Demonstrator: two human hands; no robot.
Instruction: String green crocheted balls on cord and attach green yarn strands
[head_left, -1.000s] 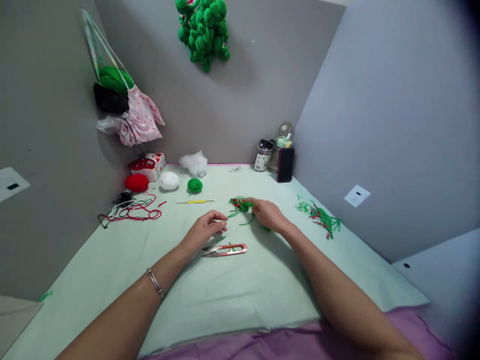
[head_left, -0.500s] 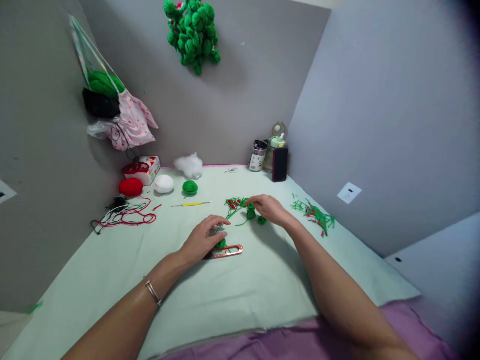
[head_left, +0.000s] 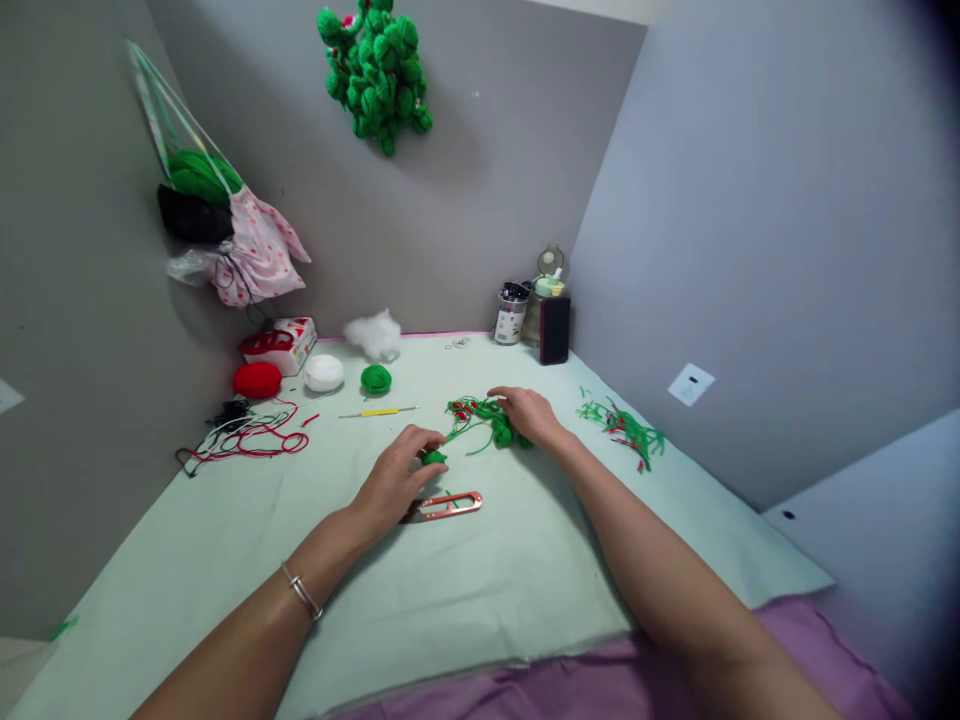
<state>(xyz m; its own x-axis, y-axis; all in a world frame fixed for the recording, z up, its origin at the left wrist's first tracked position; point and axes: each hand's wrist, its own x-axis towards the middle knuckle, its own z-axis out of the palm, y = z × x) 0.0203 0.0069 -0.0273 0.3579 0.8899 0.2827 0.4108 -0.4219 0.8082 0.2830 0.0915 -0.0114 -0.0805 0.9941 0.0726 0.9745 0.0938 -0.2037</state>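
The left hand [head_left: 394, 482] now has a small green piece [head_left: 433, 457] between its thumb and fingers [head_left: 429, 437], which close around it just above the orange-handled snips [head_left: 461, 505]. A second ago no such piece showed there, and half a second ago a green shape lay lower, against the snips' handle. The snips' blades, plain to see in the first frame, are now largely hidden behind the left hand, while the handle still points right with a scrap of green yarn [head_left: 451, 497] by it.

The right hand [head_left: 531, 415] stays over the green-and-red pile [head_left: 469, 408], palm down, its fingers [head_left: 504, 394] bent at the pile's far edge; whether they grip anything I cannot tell. A round green piece [head_left: 502, 432] shows beside this hand, more plainly than in the first frame, where the hand lay closer over it.

The view has swung a little, so everything sits farther left, yet on the counter [head_left: 510, 570] the yellow-handled crochet hook [head_left: 379, 412], the green yarn ball [head_left: 376, 379], the white ball [head_left: 324, 373] and the heap of clippings [head_left: 626, 432] keep their places relative to one another.
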